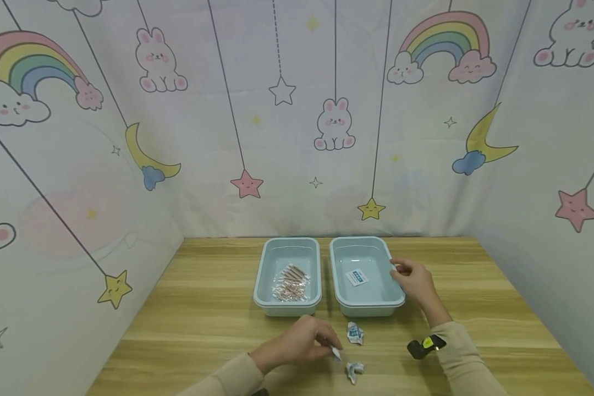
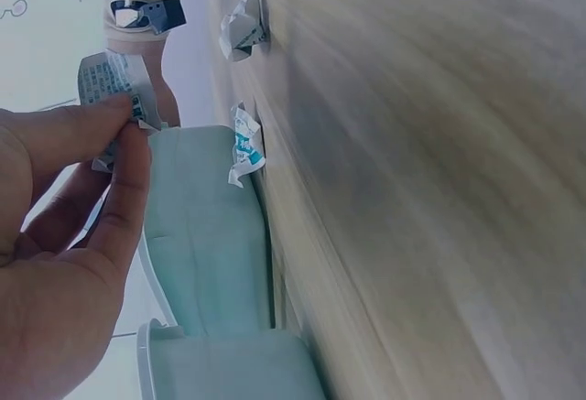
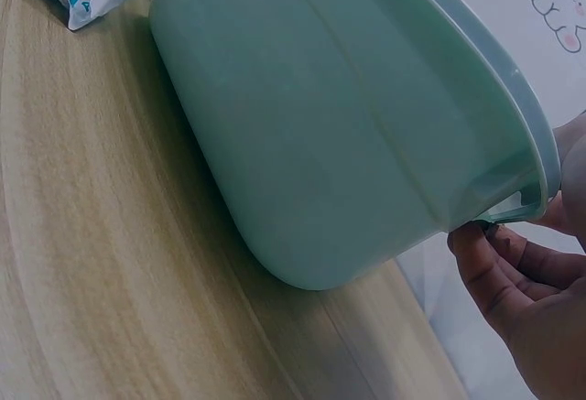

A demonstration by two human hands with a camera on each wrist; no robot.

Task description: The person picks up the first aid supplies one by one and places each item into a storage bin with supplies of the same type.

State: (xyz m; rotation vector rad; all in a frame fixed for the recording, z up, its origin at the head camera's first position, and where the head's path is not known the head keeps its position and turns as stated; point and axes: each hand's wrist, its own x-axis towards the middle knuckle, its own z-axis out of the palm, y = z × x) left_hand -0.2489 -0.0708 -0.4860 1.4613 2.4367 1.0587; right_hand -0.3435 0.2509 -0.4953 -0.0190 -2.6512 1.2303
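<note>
Between thumb and fingertips, my left hand [image 1: 304,341] pinches a small printed paper packet [image 2: 119,86], white with blue-green lettering and slightly bent. It is held low over the table, in front of two light-blue plastic bins. My right hand [image 1: 416,280] grips the right side rim of the right bin [image 1: 368,311], fingers curled under the lip in the right wrist view. A flat square white-and-blue packet [image 1: 357,277] lies inside that bin. The left bin [image 1: 288,310] holds a pile of wrapped cotton swabs [image 1: 292,283].
Two crumpled wrappers lie on the wooden table [image 1: 203,335]: one wrapper [image 1: 355,333] just before the right bin, the other wrapper [image 1: 354,372] nearer the front. Behind the table hangs a patterned cloth backdrop [image 1: 297,214], with more cloth at both sides.
</note>
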